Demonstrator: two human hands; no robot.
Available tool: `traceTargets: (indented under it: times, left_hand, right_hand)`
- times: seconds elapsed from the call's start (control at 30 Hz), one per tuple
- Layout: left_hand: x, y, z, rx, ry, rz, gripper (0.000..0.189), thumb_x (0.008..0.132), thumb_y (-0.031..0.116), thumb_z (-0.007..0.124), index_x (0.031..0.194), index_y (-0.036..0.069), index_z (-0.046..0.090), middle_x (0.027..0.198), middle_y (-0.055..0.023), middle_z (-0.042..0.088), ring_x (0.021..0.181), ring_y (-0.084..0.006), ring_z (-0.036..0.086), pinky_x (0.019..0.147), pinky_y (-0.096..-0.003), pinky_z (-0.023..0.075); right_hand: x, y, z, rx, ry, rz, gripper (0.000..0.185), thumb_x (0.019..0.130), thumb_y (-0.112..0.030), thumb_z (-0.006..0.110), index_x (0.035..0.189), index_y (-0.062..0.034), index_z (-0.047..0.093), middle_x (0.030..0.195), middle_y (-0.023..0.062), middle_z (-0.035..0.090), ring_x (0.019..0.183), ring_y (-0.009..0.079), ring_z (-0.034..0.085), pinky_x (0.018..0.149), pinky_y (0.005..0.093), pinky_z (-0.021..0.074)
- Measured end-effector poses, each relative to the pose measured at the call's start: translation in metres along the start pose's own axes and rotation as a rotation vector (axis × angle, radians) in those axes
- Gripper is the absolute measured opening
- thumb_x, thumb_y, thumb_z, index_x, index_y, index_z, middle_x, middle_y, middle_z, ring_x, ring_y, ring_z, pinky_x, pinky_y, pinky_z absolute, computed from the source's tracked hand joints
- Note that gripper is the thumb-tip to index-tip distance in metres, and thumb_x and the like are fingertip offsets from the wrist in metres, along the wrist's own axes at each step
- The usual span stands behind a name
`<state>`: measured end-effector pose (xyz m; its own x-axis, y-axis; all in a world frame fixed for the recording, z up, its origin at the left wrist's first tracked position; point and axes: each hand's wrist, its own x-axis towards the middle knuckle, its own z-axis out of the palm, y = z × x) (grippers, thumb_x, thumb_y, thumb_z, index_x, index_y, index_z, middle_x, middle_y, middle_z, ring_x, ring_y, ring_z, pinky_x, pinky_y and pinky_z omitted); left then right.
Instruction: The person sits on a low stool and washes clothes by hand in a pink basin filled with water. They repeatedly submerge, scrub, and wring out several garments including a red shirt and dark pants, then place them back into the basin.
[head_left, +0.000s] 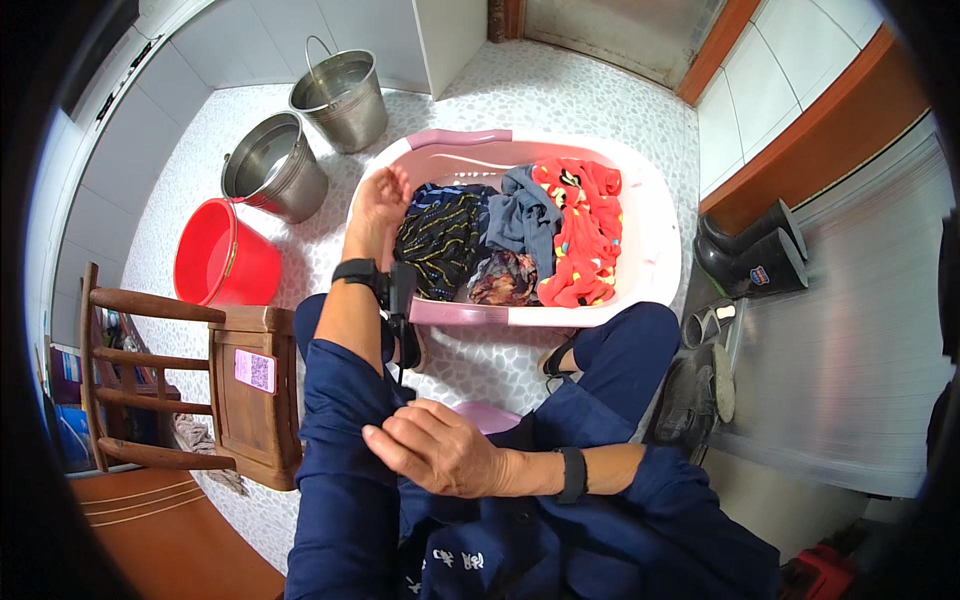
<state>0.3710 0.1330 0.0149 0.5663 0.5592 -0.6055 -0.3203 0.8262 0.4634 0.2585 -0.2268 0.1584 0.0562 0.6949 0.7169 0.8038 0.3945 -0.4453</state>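
My left hand (384, 196) is raised over the left end of a pink and white plastic tub (652, 225), fingers partly curled, holding nothing. My right hand (442, 450) lies across my body, its fingers closed at the rolled navy sleeve (337, 390) of my left arm. Inside the tub lie a black cloth with yellow stripes (439, 240), a grey-blue garment (521, 214), a small multicoloured cloth (504, 279) and a red patterned fabric (581, 240). Both wrists wear dark straps; a black device sits at the left one.
Two metal buckets (307, 176) (360, 112) and a red plastic bucket (251, 262) stand left of the tub. A wooden chair (255, 427) with a card on its seat is nearer me. Black rubber boots (750, 262) and several shoes (679, 397) line the right side.
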Motion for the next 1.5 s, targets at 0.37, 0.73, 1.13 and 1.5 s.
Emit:
traceTargets:
  times: [0.37,0.73,1.13,1.5]
  left_hand:
    - [-0.066,0.060,0.080,-0.453,-0.401,-0.058,0.014,0.091,0.017,0.054,0.089,0.003,0.058,0.085,-0.0076,0.063,0.079,-0.0209,0.059,0.075,-0.0373,0.0486]
    - [-0.254,-0.088,0.101,1.452,-1.126,0.690,0.011,0.082,0.008,0.067,0.085,-0.001,0.062,0.077,-0.0039,0.061,0.068,-0.0124,0.058,0.061,-0.0284,0.0472]
    - [-0.258,-0.080,0.086,1.814,-1.394,0.494,0.032,0.082,0.022,0.070,0.105,0.001,0.062,0.092,-0.0121,0.066,0.087,-0.0229,0.066,0.078,-0.0335,0.0511]
    - [-0.079,0.063,-0.015,0.564,-0.245,0.339,0.017,0.091,0.020,0.055,0.094,0.005,0.060,0.080,-0.0023,0.062,0.070,-0.0129,0.059,0.066,-0.0240,0.0482]
  right_hand:
    - [-0.026,-0.013,0.094,1.847,-0.571,0.780,0.046,0.087,-0.010,0.055,0.131,-0.0026,0.044,0.121,0.0090,0.056,0.107,0.0192,0.057,0.087,0.0282,0.0468]
    - [-0.037,0.163,0.071,1.122,-1.420,0.861,0.027,0.092,-0.020,0.053,0.110,-0.0019,0.062,0.093,0.0113,0.070,0.082,0.0207,0.066,0.071,0.0346,0.0552]
    - [-0.067,0.295,-0.012,0.755,-0.266,1.410,0.024,0.091,-0.022,0.059,0.105,-0.0038,0.063,0.091,0.0093,0.069,0.076,0.0148,0.066,0.063,0.0267,0.0538]
    - [-0.075,0.371,0.063,0.246,-0.652,1.278,0.024,0.082,-0.018,0.065,0.101,-0.0023,0.063,0.084,0.0127,0.068,0.071,0.0222,0.067,0.058,0.0346,0.0533]
